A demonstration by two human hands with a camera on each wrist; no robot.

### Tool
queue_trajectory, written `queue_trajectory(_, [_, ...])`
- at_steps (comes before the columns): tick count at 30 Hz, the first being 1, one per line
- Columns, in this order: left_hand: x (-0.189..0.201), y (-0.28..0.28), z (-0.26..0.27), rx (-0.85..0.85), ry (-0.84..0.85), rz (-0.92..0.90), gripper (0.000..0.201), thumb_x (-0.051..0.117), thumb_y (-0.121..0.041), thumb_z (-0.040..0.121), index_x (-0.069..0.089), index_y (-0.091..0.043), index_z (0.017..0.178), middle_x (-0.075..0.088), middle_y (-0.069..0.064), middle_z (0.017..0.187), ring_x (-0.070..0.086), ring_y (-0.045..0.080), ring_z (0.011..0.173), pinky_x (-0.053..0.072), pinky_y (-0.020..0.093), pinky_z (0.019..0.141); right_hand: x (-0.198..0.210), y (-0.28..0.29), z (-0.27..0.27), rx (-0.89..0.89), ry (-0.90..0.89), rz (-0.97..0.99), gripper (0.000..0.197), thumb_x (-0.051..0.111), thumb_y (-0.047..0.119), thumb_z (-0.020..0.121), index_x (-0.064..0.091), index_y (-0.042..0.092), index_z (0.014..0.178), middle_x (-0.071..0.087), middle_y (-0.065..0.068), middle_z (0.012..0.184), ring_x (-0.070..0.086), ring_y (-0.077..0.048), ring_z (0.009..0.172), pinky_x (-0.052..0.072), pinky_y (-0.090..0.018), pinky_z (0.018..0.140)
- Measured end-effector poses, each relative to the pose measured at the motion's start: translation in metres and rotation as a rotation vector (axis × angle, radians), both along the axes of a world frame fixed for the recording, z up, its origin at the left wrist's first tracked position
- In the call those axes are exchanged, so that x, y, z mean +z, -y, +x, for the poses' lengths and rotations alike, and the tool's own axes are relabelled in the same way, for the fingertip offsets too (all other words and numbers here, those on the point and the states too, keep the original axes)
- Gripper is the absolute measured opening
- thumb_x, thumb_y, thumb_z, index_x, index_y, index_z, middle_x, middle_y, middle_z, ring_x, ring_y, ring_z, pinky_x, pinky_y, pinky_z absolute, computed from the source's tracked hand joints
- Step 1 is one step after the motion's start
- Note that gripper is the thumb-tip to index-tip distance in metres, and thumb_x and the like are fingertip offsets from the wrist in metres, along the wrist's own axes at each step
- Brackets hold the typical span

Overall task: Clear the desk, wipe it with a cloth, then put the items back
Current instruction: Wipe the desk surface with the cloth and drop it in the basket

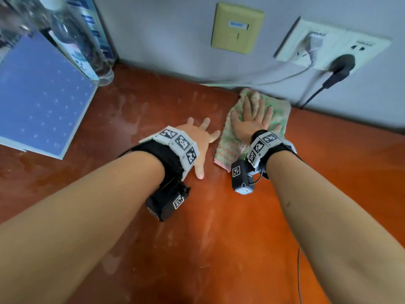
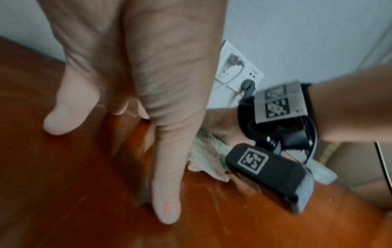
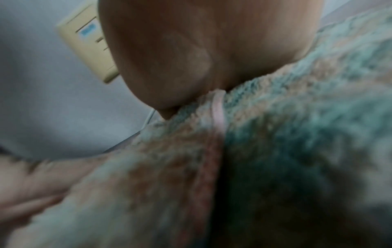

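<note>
So the right hand [image 1: 252, 119] is flat on the cloth [image 1: 232, 141], fingers straight and spread, pressing it down at the far right of the surface [image 1: 219, 238], right up by the wall under the sockets. No grip on it, just palm pressure. The left hand [image 1: 200, 137] is also flat and spread, holding nothing, resting on the bare wood just beside the cloth.

The cloth looks like soft fluffy terry, pink and green, folded over. I'd guess it's light and floppy and will bunch up if pushed from one edge, so a flat palm in the middle seems the way to drive it. To lift it, pinch a corner or scrunch the lot.

Count: one cloth, two hands, one blue book [image 1: 41, 102] and one clear bottle [image 1: 81, 47] at the far left, two plugs [image 1: 338, 68] in the wall strip. The wood shows smeary streaks, so wiping looks only partly done.
</note>
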State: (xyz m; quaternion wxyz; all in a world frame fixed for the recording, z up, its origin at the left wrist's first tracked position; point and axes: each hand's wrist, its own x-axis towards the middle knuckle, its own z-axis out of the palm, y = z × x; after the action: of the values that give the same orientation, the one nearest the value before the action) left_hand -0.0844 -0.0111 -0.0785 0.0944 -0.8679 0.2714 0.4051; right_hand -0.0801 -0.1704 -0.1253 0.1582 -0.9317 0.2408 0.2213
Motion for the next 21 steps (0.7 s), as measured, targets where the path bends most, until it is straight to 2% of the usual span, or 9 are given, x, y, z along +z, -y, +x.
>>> queue_trajectory(6, [-0.004,-0.005,-0.001,-0.022,0.051,-0.016,0.125,0.085,-0.043,0.063,-0.004,-0.042,0.150,-0.021,-0.006,0.158,-0.008,0.037,0.146,0.035,0.057,0.106,-0.006,-0.017,0.000,0.255,0.083,0.069,0.055,0.024,0.051,0.098,0.001,0.053,0.148,-0.020,0.016,0.159,-0.021,-0.013,0.146,-0.018,-0.056,0.112])
queue_trajectory(9, [-0.002,-0.006,-0.003,0.008,0.042,-0.024,0.125,0.085,-0.040,0.063,-0.004,-0.043,0.149,-0.022,-0.007,0.158,-0.010,0.035,0.146,0.035,0.058,0.106,-0.004,-0.022,-0.018,0.229,0.190,0.145,0.054,0.034,0.035,0.098,0.019,0.050,0.148,-0.007,0.018,0.161,-0.011,-0.009,0.148,-0.014,-0.050,0.116])
queue_trajectory(12, [0.003,-0.007,-0.007,0.061,0.023,-0.038,0.122,0.085,-0.035,0.064,-0.002,-0.044,0.149,-0.021,-0.009,0.158,-0.010,0.032,0.147,0.031,0.058,0.108,-0.001,-0.030,-0.040,0.157,0.280,0.224,0.054,0.044,0.018,0.093,0.038,0.042,0.141,0.015,0.011,0.160,0.002,-0.010,0.149,-0.010,-0.048,0.117])
queue_trajectory(14, [0.009,-0.004,-0.012,0.118,0.024,-0.073,0.114,0.083,-0.032,0.068,0.006,-0.038,0.152,-0.013,-0.007,0.160,-0.007,0.031,0.147,0.028,0.057,0.109,0.003,-0.030,-0.050,0.144,0.308,0.291,0.056,0.048,0.006,0.085,0.047,0.037,0.132,0.037,0.006,0.150,0.025,-0.017,0.144,0.004,-0.050,0.120])
queue_trajectory(15, [0.012,-0.001,-0.015,0.156,0.036,-0.098,0.107,0.081,-0.032,0.070,0.013,-0.033,0.152,-0.004,-0.003,0.161,-0.002,0.032,0.147,0.029,0.054,0.109,0.005,-0.028,-0.053,0.128,0.345,0.357,0.057,0.048,0.000,0.079,0.053,0.034,0.124,0.051,0.003,0.138,0.042,-0.021,0.133,0.022,-0.050,0.117])
queue_trajectory(16, [0.014,0.000,-0.017,0.201,0.056,-0.130,0.098,0.080,-0.032,0.073,0.021,-0.027,0.152,0.008,0.002,0.160,0.008,0.032,0.146,0.032,0.050,0.108,0.007,-0.026,-0.055,0.088,0.389,0.422,0.056,0.045,-0.005,0.074,0.058,0.030,0.116,0.062,0.001,0.123,0.056,-0.022,0.118,0.039,-0.046,0.108])
queue_trajectory(17, [0.015,0.002,-0.020,0.262,0.085,-0.170,0.090,0.078,-0.031,0.075,0.028,-0.022,0.149,0.021,0.007,0.157,0.022,0.033,0.142,0.037,0.046,0.105,0.011,-0.025,-0.058,0.038,0.435,0.471,0.054,0.042,-0.007,0.071,0.060,0.027,0.109,0.068,0.000,0.109,0.063,-0.021,0.104,0.049,-0.042,0.097])
queue_trajectory(19, [0.013,0.004,-0.029,0.402,0.153,-0.269,0.078,0.073,-0.028,0.077,0.035,-0.019,0.144,0.039,0.010,0.144,0.044,0.034,0.127,0.046,0.044,0.096,0.020,-0.023,-0.067,-0.076,0.520,0.487,0.048,0.042,-0.005,0.073,0.062,0.025,0.105,0.070,0.001,0.098,0.066,-0.018,0.091,0.055,-0.033,0.088])
queue_trajectory(21, [0.010,0.006,-0.039,0.540,0.215,-0.394,0.077,0.070,-0.026,0.077,0.032,-0.019,0.144,0.043,0.012,0.138,0.047,0.034,0.122,0.047,0.045,0.094,0.030,-0.021,-0.077,-0.227,0.586,0.504,0.040,0.049,0.000,0.077,0.063,0.026,0.105,0.068,0.004,0.097,0.064,-0.015,0.088,0.054,-0.024,0.080])
